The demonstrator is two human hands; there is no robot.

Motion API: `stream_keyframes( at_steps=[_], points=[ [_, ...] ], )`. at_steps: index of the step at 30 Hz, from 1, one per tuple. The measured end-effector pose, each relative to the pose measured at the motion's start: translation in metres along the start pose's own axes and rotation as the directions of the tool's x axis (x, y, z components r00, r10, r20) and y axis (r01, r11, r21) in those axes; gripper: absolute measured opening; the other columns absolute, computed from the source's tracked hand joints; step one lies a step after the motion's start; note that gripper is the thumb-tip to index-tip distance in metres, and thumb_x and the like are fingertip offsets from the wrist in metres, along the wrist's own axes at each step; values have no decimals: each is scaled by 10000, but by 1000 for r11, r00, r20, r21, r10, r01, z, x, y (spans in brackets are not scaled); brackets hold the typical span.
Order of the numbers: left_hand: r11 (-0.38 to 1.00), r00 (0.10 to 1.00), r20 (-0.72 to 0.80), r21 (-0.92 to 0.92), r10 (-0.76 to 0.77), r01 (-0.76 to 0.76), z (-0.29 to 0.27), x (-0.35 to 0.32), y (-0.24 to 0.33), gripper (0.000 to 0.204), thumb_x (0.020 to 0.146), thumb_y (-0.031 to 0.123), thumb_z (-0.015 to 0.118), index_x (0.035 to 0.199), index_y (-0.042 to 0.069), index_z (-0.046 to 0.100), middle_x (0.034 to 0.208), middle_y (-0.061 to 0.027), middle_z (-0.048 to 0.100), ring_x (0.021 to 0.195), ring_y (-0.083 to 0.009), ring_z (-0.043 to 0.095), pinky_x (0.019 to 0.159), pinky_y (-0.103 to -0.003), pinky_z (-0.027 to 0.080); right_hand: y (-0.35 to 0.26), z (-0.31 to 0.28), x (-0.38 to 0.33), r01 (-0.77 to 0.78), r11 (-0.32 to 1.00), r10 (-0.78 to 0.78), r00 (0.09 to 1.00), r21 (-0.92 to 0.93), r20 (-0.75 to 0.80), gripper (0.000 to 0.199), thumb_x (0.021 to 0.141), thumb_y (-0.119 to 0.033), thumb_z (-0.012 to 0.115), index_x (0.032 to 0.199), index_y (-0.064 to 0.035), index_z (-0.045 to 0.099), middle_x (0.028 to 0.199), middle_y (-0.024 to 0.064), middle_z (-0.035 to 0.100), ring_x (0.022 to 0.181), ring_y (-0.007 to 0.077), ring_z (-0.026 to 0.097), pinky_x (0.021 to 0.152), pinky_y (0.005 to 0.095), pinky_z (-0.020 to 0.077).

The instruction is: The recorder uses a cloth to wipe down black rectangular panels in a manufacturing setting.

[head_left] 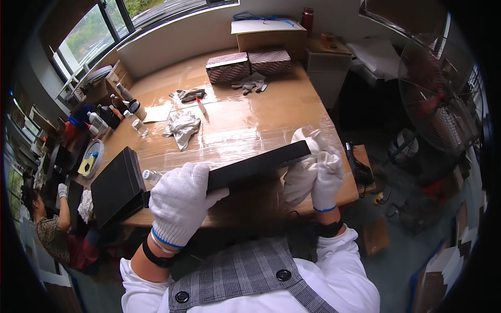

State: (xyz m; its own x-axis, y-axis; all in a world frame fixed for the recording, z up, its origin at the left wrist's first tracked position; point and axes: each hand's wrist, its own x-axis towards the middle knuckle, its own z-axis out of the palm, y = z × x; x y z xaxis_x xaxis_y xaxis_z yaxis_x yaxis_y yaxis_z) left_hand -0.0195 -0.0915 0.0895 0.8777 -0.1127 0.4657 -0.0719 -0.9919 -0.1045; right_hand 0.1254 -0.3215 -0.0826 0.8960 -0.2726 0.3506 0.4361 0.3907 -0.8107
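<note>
The gloved left hand (180,201) is closed around the left end of the narrow black panel (255,166), thumb extended along its near side. The panel lies between the hands, long axis running left to right, right end angled farther away. The gloved right hand (327,182) is bunched around a white cloth (297,180) beside that end; cloth-to-panel contact cannot be determined. Left of the left hand: a black flat case (117,185). Beyond both hands: a crumpled white rag (183,128), then patterned boxes (228,70).

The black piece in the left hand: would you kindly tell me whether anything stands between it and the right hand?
Only the white cloth, bunched in the right hand, shows between that hand and the right end of the black piece.
</note>
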Motion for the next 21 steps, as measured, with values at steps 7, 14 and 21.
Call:
stream_keyframes(
  at_steps=[7,14,21],
  points=[
    [1000,1000,11,-13,-2,2,2,-2,-4,419,696,363,796,876,70,557,747,-110,573,676,-319,614,601,-417,486,-128,63,14,779,393,-283,608,-488,742,358,737,-136,745,1058,-62,607,952,116,615,840,258,623,717,366,516],
    [996,995,-73,-57,69,-73,5,1,-11,410,695,343,797,880,77,546,746,-103,571,660,-307,607,575,-400,489,-103,106,-34,870,276,-101,448,-408,888,380,842,-247,663,1175,-76,599,1131,126,596,1059,285,568,930,372,439],
    [997,997,-50,-47,55,-57,8,2,-15,418,704,381,783,860,76,543,718,-105,562,638,-302,606,554,-403,488,-123,78,11,613,427,-33,745,-665,666,347,652,-213,793,950,-113,646,901,53,615,828,264,610,713,368,480]
  ],
)
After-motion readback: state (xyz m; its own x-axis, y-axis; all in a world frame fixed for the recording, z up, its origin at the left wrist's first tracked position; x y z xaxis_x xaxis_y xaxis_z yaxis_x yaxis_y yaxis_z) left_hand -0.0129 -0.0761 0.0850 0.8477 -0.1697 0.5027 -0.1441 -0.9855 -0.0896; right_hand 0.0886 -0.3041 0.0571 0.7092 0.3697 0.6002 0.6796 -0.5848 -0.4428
